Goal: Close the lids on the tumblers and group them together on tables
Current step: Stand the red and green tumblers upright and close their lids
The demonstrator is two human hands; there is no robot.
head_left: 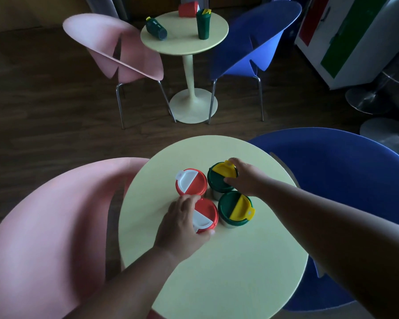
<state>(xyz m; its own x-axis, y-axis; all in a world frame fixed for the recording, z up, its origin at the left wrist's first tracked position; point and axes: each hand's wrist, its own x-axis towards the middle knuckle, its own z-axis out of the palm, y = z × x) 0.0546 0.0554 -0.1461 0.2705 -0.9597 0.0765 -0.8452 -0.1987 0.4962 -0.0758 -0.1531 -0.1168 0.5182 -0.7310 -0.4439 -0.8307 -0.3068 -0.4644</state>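
Four tumblers [213,196] clustered on round table [228,261], seemingly touching.

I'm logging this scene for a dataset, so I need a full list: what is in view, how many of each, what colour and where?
Near table: 1, pale yellow, round, bottom centre.
Red-lidded tumblers: 2, red with white flaps, upright, left half of the near cluster.
Green-lidded tumblers: 2, green with yellow flaps, upright, right half of the cluster.
Far table: 1, pale yellow, round, top centre.
Far tumblers: 3; one green upright, one green lying down, one red on its side.
Pink chairs: 2, left of each table.
Blue chairs: 2, right of each table.
Cabinet: 1, white with red and green panels, top right.
Left hand: on the nearer red tumbler.
Right hand: on the farther green tumbler.
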